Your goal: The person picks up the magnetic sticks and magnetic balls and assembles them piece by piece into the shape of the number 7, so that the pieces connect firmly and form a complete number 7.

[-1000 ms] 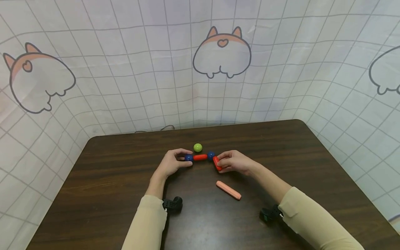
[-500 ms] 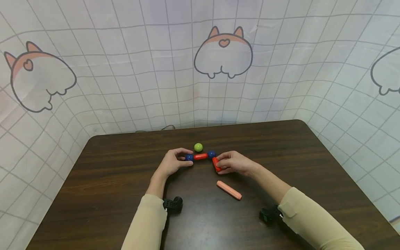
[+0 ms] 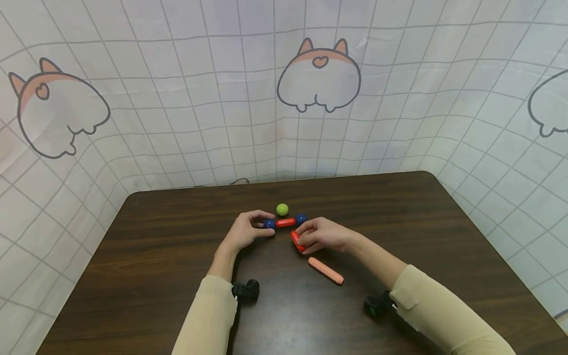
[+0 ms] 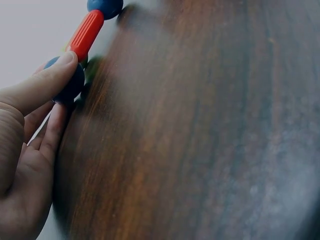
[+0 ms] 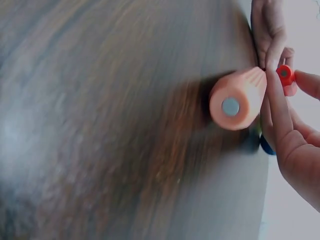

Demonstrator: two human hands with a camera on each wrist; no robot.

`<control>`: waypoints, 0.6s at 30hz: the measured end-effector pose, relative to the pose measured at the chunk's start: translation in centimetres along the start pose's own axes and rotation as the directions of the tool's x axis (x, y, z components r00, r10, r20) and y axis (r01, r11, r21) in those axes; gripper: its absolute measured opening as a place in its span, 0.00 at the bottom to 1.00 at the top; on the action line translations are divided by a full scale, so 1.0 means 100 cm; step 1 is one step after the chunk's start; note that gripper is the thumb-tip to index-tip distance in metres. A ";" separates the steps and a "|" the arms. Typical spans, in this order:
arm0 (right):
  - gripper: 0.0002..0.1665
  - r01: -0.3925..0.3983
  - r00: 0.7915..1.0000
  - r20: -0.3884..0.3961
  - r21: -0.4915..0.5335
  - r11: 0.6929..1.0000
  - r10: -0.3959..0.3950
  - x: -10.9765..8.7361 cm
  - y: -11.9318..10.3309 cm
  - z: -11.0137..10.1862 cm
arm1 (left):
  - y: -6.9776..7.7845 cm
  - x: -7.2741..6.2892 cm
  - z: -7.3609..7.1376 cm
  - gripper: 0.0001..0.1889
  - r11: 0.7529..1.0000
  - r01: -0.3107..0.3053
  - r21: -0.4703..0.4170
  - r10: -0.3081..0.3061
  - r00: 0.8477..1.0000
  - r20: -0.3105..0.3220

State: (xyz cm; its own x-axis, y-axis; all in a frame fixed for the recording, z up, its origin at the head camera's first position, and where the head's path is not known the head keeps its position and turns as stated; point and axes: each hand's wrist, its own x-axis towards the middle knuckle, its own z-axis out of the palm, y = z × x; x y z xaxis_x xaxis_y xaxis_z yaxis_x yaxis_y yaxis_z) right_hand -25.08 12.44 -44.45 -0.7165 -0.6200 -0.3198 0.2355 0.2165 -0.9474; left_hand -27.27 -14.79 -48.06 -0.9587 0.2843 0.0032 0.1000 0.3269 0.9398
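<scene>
From my feed, the left hand (image 3: 244, 230) has thumb and fingers clamped on the gripped blue ball (image 3: 269, 224). Running rightward out of that pinch, the middle red rod (image 3: 285, 223) touches this ball at one end and the other blue ball (image 3: 301, 219) at its far end. My head view puts the right hand (image 3: 327, 233) just nearer the wearer than that second ball, thumb and fingertips pinching the held red rod (image 3: 296, 238). This rod slants between the two grips, apart from the chain; I can't tell whether it touches the table (image 3: 155, 276). In the right wrist view I make out a greyish disc on its end. Just nearer the wearer than the right-hand grip, the peach rod (image 3: 326, 270) lies aslant on the tabletop, held by neither hand. Beyond the left-hand pinch, behind the middle red rod, I see the green ball (image 3: 282, 209).
</scene>
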 end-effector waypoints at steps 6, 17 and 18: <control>0.22 -0.002 0.998 0.065 -0.041 0.999 0.005 0.004 -0.003 0.010 | 0.000 0.000 0.000 0.19 1.000 0.009 0.004 -0.009 1.000 0.002; 0.18 -0.008 0.995 0.094 -0.157 0.988 0.023 0.007 -0.007 0.019 | -0.001 0.000 0.000 0.19 1.000 -0.001 -0.008 0.001 1.000 0.002; 0.18 0.000 0.995 0.095 -0.176 0.984 0.017 0.008 -0.008 0.020 | -0.001 0.000 0.000 0.19 1.000 -0.002 -0.007 0.002 1.000 0.003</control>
State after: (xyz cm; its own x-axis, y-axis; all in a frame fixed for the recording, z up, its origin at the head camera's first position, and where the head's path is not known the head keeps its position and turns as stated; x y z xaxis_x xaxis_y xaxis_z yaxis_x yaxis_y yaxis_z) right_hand -24.47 10.28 -43.97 -0.6468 -0.6851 -0.3350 0.1160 0.3457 -0.9311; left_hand -27.31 -14.81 -48.14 -0.9578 0.2876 0.0038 0.0997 0.3197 0.9423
